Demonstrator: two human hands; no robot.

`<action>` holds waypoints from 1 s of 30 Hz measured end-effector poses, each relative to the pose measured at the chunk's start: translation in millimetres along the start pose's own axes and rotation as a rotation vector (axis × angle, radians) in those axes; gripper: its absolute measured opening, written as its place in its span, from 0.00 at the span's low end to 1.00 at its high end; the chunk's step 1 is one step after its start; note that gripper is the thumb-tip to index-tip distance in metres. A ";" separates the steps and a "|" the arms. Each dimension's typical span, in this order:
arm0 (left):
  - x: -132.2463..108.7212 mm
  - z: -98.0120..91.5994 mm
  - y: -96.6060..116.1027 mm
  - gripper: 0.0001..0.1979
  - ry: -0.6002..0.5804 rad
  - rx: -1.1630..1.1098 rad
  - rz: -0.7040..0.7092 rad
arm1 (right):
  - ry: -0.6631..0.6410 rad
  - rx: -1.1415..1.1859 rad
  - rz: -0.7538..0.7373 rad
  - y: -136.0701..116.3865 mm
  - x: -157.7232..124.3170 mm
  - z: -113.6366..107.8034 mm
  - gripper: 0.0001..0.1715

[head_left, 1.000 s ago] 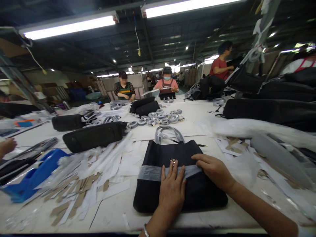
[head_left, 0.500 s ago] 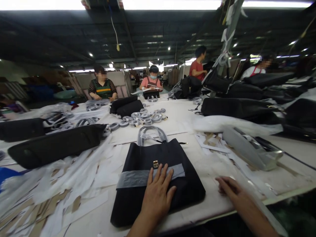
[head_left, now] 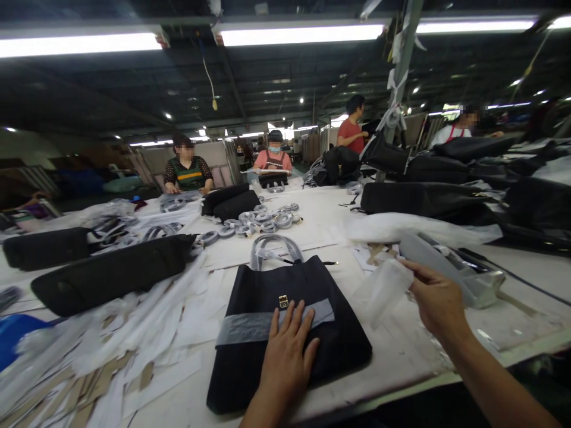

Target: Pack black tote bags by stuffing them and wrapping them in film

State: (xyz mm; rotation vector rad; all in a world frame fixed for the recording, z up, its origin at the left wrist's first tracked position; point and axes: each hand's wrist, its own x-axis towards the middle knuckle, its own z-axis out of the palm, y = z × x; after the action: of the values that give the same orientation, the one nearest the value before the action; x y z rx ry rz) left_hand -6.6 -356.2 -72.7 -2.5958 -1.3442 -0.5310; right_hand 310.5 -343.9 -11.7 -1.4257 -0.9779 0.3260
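Note:
A black handbag (head_left: 263, 291) lies flat on the white table (head_left: 401, 368) in front of me, its wrapped handles (head_left: 274, 248) pointing away. A grey plastic strip (head_left: 250, 324) crosses its front below a small gold clasp (head_left: 282, 301). My left hand (head_left: 288, 351) rests flat on the bag with fingers spread over the strip. My right hand (head_left: 435, 297) is raised to the right of the bag, pinching a translucent plastic sheet (head_left: 379, 291).
Paper and cardboard scraps (head_left: 116, 356) cover the table's left. Black bags (head_left: 111, 273) lie at left, more bags (head_left: 423, 199) at right. Coiled wrapped straps (head_left: 263, 219) sit mid-table. A grey tool (head_left: 450, 273) lies at right. Several people work at the far end.
My right hand left the bag, dropped to the table at right, then rose holding a plastic sheet. My left hand stayed flat on the bag. The view swung right.

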 end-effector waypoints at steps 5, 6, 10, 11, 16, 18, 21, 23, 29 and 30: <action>0.7 -3.3 1.9 0.27 -0.006 -0.042 -0.008 | -0.011 -0.422 -0.294 -55.3 -19.9 1.5 0.20; 1.0 -4.1 2.4 0.27 -0.008 -0.054 -0.011 | -0.054 -0.432 -0.369 -65.1 -31.1 8.5 0.20; 1.0 -5.3 2.8 0.27 -0.021 -0.091 -0.018 | -0.418 -0.239 -0.454 -78.6 -87.0 58.9 0.18; 0.5 -4.7 2.7 0.28 -0.024 -0.095 -0.013 | -0.487 -0.170 -0.449 -74.3 -100.4 75.3 0.19; -1.8 4.4 4.7 0.34 -0.004 -0.053 -0.021 | -0.644 -0.027 -0.514 -31.6 -138.6 144.4 0.26; -1.6 8.5 6.2 0.35 0.010 -0.026 -0.037 | -0.711 -0.021 -0.560 -21.5 -140.1 155.7 0.29; -1.7 12.0 7.0 0.35 0.013 -0.023 -0.019 | -0.850 -0.039 -0.511 -24.2 -133.4 156.8 0.28; -2.8 11.4 6.3 0.34 0.003 -0.056 -0.008 | -0.951 -0.040 -0.465 -31.7 -126.8 153.2 0.25; -1.8 -10.0 0.6 0.30 -0.083 -0.424 -0.117 | -1.015 0.254 -0.240 -25.8 -111.7 141.5 0.20; 0.1 -15.2 -0.9 0.28 -0.063 -0.512 -0.155 | -0.990 0.337 -0.153 -20.9 -110.3 140.2 0.19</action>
State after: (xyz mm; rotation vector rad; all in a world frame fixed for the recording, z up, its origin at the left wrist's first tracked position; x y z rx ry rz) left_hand -10.8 -360.3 -58.7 -2.9298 -1.6163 -0.9340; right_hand 136.3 -332.3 -53.6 -0.8323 -1.7083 1.0848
